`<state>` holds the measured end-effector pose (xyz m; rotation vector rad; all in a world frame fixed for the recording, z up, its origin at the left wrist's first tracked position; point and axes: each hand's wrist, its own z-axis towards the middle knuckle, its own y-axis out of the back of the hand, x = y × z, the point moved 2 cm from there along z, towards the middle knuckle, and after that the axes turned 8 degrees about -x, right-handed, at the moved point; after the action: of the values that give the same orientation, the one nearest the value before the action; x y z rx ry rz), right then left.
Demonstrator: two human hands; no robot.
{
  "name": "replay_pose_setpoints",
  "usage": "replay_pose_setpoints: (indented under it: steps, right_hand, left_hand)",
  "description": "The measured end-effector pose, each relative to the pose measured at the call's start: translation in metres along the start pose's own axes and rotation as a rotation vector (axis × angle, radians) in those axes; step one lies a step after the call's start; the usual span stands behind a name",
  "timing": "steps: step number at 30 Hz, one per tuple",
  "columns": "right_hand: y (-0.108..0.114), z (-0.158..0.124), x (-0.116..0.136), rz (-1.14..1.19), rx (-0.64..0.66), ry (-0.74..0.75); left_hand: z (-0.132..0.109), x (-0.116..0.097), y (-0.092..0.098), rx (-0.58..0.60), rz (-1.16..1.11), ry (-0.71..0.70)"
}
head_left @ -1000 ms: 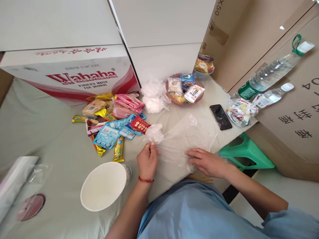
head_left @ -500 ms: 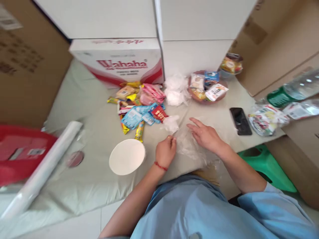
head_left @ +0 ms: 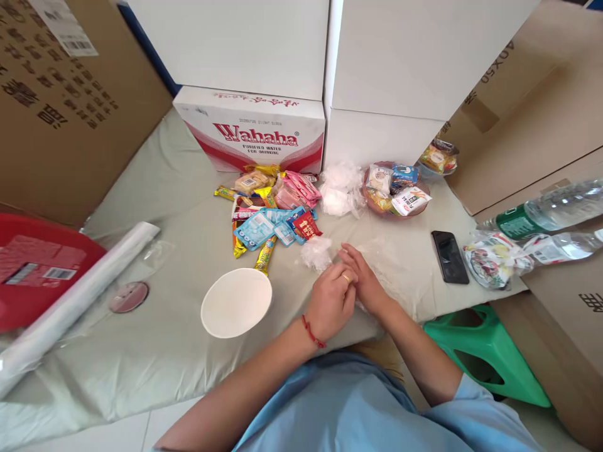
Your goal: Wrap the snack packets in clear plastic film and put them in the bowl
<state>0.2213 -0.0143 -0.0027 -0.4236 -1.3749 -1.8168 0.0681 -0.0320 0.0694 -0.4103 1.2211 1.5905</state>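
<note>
My left hand [head_left: 330, 298], with a red cord bracelet and a ring, is closed, its fingers curled down. My right hand [head_left: 365, 279] meets it, fingers bent and pressed against the left fingers. A thin clear plastic bag [head_left: 384, 267] is spread under and beyond both hands; the left fingers seem to pinch its edge, though the grip is largely hidden. Just past the fingertips sits a crumpled clear plastic bundle [head_left: 316, 252]. To the left stands a white bowl [head_left: 237, 303]. Behind it lies a pile of wrapped snacks [head_left: 268, 213] in blue, yellow, pink and red packets.
At the back are a Wahaha carton [head_left: 257, 135], white plastic bundles [head_left: 340, 188] and a snack basket [head_left: 398, 210]. On the right lie a phone [head_left: 450, 257] and bottles [head_left: 541, 216], above a green stool [head_left: 490, 355]. A white roll [head_left: 94, 295] and a round pink lid [head_left: 129, 297] lie left.
My right hand has moved left from over the plastic bag to my left hand, and its spread fingers have drawn in. My left hand has turned over slightly and shifted right. The view has shifted.
</note>
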Motion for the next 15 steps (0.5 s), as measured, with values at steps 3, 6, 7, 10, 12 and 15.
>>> replay_pose_setpoints:
  steps: [3, 6, 7, 10, 12, 15]
  right_hand:
    - [0.009, -0.003, -0.009, 0.126, -0.089, -0.083]
    - [0.02, -0.002, -0.013, 0.159, -0.119, -0.145]
    - [0.024, -0.001, -0.014, 0.152, -0.119, -0.148]
    - [0.033, 0.01, -0.017, 0.052, -0.052, -0.101]
    - [0.041, 0.021, -0.025, -0.084, 0.042, -0.041]
    - [0.057, 0.033, -0.041, -0.296, 0.09, -0.01]
  left_hand:
    - [-0.003, 0.018, -0.017, 0.244, 0.13, 0.052]
    - [-0.015, 0.028, -0.019, 0.417, 0.349, 0.158]
    - [-0.017, 0.03, -0.017, 0.459, 0.417, 0.187]
    - [-0.015, 0.033, -0.008, 0.519, 0.556, 0.18]
    - [-0.008, 0.035, -0.005, 0.479, 0.589, 0.123]
    - [-0.001, 0.041, -0.008, 0.409, 0.582, 0.09]
